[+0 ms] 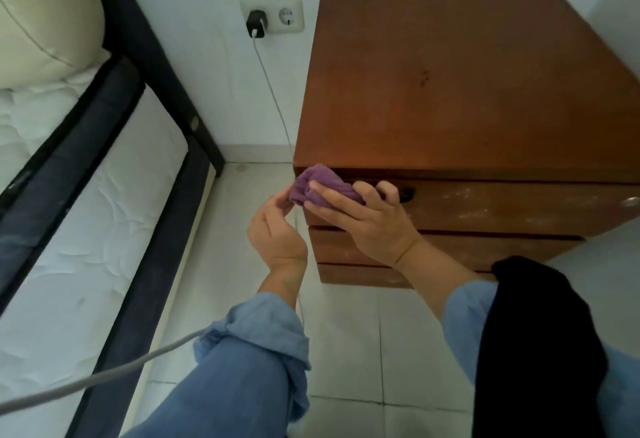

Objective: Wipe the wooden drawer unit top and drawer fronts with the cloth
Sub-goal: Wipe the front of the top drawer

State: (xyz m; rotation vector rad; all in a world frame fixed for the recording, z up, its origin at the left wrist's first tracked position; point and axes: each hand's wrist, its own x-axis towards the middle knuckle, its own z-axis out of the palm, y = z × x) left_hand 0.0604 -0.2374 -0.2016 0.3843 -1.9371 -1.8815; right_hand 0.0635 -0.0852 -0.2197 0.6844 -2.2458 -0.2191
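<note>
A bunched purple cloth (313, 184) sits at the top drawer's left corner on the scuffed brown wooden drawer unit (467, 91) — right hand (370, 222) gripping it, thumb beneath. The left hand (277, 229) pinches its end.

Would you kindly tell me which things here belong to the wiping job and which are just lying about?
Job: purple cloth, wooden drawer unit, left hand, right hand.
Lying about: plugged-in charger, white cable, mattress, black garment.

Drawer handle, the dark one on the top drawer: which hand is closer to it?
The right hand. It rests on the cloth, right beside the handle. The left hand is farther left, at the cloth's other end.
</note>
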